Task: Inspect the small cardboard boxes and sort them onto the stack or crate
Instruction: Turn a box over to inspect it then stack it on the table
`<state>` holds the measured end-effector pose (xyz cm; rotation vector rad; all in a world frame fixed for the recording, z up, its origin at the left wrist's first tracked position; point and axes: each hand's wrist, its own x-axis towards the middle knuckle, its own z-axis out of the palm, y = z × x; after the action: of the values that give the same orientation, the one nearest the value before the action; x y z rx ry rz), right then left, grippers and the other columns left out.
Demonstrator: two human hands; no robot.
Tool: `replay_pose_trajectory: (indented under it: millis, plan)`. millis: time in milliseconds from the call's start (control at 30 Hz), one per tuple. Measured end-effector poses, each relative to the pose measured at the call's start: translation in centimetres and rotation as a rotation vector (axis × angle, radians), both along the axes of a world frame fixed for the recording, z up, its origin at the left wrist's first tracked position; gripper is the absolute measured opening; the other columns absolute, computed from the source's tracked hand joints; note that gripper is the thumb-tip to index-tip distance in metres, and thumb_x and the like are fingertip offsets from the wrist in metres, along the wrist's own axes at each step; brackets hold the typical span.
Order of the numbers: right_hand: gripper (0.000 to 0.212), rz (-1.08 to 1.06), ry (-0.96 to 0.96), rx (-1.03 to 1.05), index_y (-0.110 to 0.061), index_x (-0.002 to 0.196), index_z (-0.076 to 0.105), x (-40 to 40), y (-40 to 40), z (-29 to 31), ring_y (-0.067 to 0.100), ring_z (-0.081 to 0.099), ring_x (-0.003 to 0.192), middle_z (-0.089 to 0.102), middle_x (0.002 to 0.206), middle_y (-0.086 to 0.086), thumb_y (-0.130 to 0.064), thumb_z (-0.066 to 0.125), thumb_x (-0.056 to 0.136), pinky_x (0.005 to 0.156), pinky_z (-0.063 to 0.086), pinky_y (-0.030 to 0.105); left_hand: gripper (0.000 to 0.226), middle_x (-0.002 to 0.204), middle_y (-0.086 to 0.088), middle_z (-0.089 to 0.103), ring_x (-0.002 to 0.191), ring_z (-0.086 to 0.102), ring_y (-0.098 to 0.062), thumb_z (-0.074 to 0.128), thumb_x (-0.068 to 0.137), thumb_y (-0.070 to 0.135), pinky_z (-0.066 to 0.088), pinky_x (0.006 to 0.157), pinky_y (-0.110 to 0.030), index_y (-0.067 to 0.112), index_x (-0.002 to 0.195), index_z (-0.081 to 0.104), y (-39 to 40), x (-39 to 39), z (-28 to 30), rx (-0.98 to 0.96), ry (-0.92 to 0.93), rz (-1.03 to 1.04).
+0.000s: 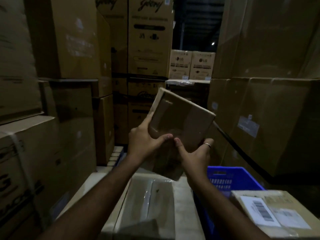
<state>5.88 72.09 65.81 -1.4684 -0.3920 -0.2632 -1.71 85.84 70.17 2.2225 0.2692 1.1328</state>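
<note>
I hold a small taped cardboard box (181,118) tilted in mid-air, in the middle of the view. My left hand (143,141) grips its left edge, thumb on the near face. My right hand (195,153), a ring on one finger, grips its lower right corner from below. Under the hands lies another taped box (150,201) on a pale surface. A blue plastic crate (230,177) stands at the lower right, with a labelled cardboard box (277,212) just in front of it.
Tall stacks of large cartons (69,49) wall in the left side, and more cartons (270,101) rise on the right. Printed cartons (149,40) fill the narrow gap behind. The light is dim.
</note>
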Motion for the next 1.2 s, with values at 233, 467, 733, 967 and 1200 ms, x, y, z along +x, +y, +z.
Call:
replay_pose_trajectory:
  millis: [233,467,733,967,1200]
  plan:
    - [0.057,0.455,0.732,0.257,-0.015,0.131,0.049,-4.7,8.6,-10.1,0.027,0.069,0.104,0.068,0.12,0.009,-0.003,0.076,0.082,0.068,0.058,0.03,0.094,0.152,-0.009,0.046,0.133,0.048,-0.031,0.079,0.078,0.041,0.04,0.106,-0.043,0.026,0.156,0.028,6.9,-4.7,-3.3,0.558,0.48,0.168]
    - [0.017,0.632,1.176,0.238,0.0,0.103,0.068,-11.3,16.4,-19.2,0.016,0.069,0.057,0.074,0.069,0.008,0.005,0.062,0.088,0.049,0.053,0.026,0.094,0.156,-0.009,0.039,0.142,0.038,-0.032,0.078,0.079,0.045,0.033,0.113,-0.043,0.03,0.156,0.026,15.3,-8.7,-11.8,0.68,0.791,0.11]
    - [0.016,0.66,1.325,0.0,0.002,0.107,0.062,-13.8,19.9,-25.1,0.021,0.065,0.086,0.066,0.099,0.018,-0.001,0.055,0.093,0.067,0.053,0.032,0.105,0.148,-0.012,0.05,0.134,0.05,-0.035,0.089,0.063,0.043,0.043,0.105,-0.047,0.025,0.152,0.037,20.4,-10.8,-19.9,0.806,0.739,0.022]
    - [0.032,0.186,0.568,-0.831,-0.01,0.075,0.065,-9.5,13.2,-23.4,0.024,0.063,0.069,0.068,0.075,0.006,-0.021,0.046,0.098,0.066,0.051,0.035,0.071,0.149,-0.001,0.046,0.133,0.045,-0.027,0.057,0.083,0.065,0.035,0.11,-0.048,0.034,0.146,0.045,23.0,-13.4,-21.6,0.389,0.356,0.174]
    - [0.06,0.517,0.804,-0.311,-0.028,0.129,0.058,-3.5,18.7,-25.2,0.032,0.059,0.122,0.067,0.126,0.007,-0.07,0.04,0.089,0.106,0.045,0.052,0.058,0.119,-0.007,0.065,0.115,0.058,-0.027,0.037,0.1,0.058,0.048,0.094,-0.029,0.013,0.128,0.06,27.7,-15.4,-26.8,-1.234,0.28,0.234]
